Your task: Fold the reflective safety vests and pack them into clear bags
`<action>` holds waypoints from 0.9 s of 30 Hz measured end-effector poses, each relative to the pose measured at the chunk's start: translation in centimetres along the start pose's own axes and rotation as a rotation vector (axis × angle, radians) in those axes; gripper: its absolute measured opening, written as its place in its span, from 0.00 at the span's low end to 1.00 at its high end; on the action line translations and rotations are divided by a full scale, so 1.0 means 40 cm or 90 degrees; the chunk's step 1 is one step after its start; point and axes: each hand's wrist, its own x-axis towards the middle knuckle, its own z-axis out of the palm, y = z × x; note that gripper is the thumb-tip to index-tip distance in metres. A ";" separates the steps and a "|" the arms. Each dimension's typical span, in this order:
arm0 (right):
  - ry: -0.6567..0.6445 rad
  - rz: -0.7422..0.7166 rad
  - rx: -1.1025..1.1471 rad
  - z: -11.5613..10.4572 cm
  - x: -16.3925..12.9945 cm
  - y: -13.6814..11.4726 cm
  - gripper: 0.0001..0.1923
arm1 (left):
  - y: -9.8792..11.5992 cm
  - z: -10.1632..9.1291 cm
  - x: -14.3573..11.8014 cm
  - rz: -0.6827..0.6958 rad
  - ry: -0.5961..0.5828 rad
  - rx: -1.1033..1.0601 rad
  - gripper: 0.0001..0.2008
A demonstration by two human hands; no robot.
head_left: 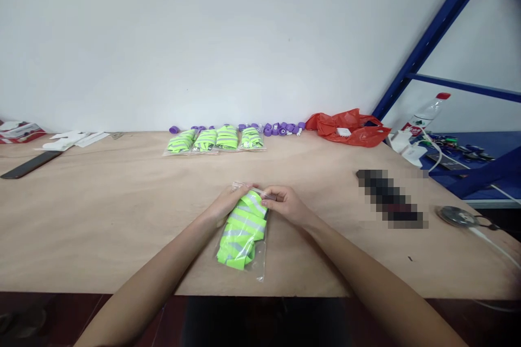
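Observation:
A clear plastic bag (244, 236) with a folded neon-green reflective strap inside lies on the wooden table (101, 222) in front of me. My left hand (228, 203) pinches the bag's far top edge from the left. My right hand (285, 203) pinches the same edge from the right. The fingertips of both hands nearly meet at the bag's mouth.
Several bagged green straps (215, 140) lie in a row at the table's back, with purple caps (280, 129) behind them. A red plastic bag (350, 127) and a water bottle (425, 114) sit back right. A black flat bar (30, 165) lies at the left. A blue shelf frame (439, 21) stands right.

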 end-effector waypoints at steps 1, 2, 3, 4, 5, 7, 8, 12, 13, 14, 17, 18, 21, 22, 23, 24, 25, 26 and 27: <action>0.008 -0.006 0.001 -0.001 0.001 0.001 0.13 | 0.000 0.005 -0.002 -0.009 -0.007 -0.010 0.25; 0.015 -0.013 0.001 -0.003 0.002 0.002 0.13 | 0.000 0.009 -0.004 -0.019 -0.009 -0.020 0.23; 0.022 -0.018 0.002 -0.004 0.004 0.003 0.14 | -0.001 0.012 -0.005 -0.027 -0.005 -0.030 0.22; 0.029 -0.022 0.004 -0.005 0.006 0.005 0.14 | -0.003 0.013 -0.004 -0.031 0.004 -0.040 0.21; 0.036 -0.025 0.007 -0.006 0.007 0.006 0.15 | -0.006 0.014 -0.004 -0.030 0.014 -0.048 0.20; 0.049 -0.033 0.012 -0.009 0.010 0.007 0.16 | -0.010 0.015 -0.002 -0.013 0.017 -0.059 0.18; 0.053 -0.036 0.011 -0.010 0.011 0.007 0.16 | -0.012 0.016 -0.001 -0.002 0.012 -0.062 0.18; 0.068 -0.046 -0.031 -0.019 0.011 -0.002 0.16 | -0.017 0.020 -0.001 0.046 -0.012 -0.073 0.18; 0.075 -0.047 -0.045 -0.021 0.011 -0.004 0.16 | -0.018 0.021 -0.002 0.055 -0.012 -0.070 0.18; 0.084 -0.046 -0.057 -0.023 0.011 -0.006 0.16 | -0.020 0.022 -0.002 0.065 -0.008 -0.065 0.18; 0.115 -0.044 -0.061 -0.022 0.012 -0.008 0.15 | -0.023 0.022 -0.002 0.081 0.028 -0.040 0.18; 0.125 -0.044 -0.057 -0.021 0.013 -0.007 0.15 | -0.025 0.022 -0.002 0.078 0.043 -0.032 0.19; 0.140 -0.044 -0.056 -0.019 0.016 -0.002 0.15 | -0.028 0.020 0.000 0.063 0.077 -0.021 0.22; 0.143 -0.044 -0.060 -0.020 0.017 0.000 0.15 | -0.029 0.019 0.001 0.061 0.083 -0.024 0.23; 0.147 -0.046 -0.064 -0.021 0.018 0.002 0.15 | -0.030 0.018 0.001 0.062 0.083 -0.030 0.23; 0.152 -0.047 -0.066 -0.024 0.019 0.003 0.15 | -0.032 0.018 0.002 0.063 0.077 -0.037 0.23; 0.158 -0.046 -0.066 -0.026 0.020 0.005 0.15 | -0.033 0.018 0.003 0.065 0.064 -0.044 0.22; 0.166 -0.043 -0.063 -0.029 0.021 0.006 0.15 | -0.035 0.018 0.003 0.069 0.050 -0.049 0.22; 0.175 -0.038 -0.056 -0.032 0.022 0.007 0.16 | -0.036 0.019 0.004 0.074 0.035 -0.052 0.21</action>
